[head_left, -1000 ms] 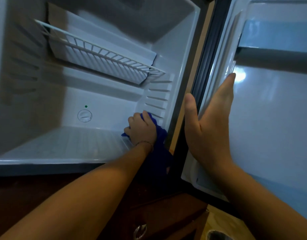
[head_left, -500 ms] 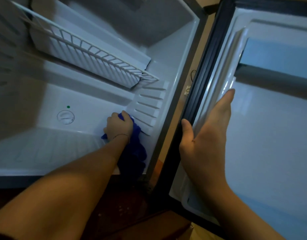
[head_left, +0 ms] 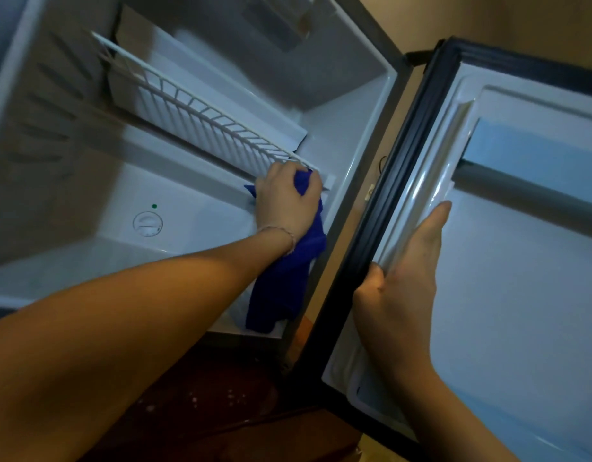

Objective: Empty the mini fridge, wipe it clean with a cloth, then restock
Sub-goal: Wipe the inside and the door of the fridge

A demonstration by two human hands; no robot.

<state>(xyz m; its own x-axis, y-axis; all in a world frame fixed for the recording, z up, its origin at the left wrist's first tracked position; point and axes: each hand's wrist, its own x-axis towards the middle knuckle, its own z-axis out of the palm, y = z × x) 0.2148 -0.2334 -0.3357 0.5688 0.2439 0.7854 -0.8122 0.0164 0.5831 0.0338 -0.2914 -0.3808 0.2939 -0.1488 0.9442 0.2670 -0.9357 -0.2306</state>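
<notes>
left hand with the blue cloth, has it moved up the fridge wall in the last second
Yes. The left hand with the blue cloth has climbed from the fridge floor corner up the right wall's ribs to the wire shelf end.

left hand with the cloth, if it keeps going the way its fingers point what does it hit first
Probably the right end of the wire shelf: the left hand, gripping the blue cloth, already sits just under it, though depth is unclear.

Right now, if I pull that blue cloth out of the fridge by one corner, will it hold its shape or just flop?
Most likely it flops: the blue cloth already hangs limp in folds below the left hand that grips it. It bunches easily between the fingers, so probably soft and light. Its trailing end may drag across the fridge floor.
</notes>
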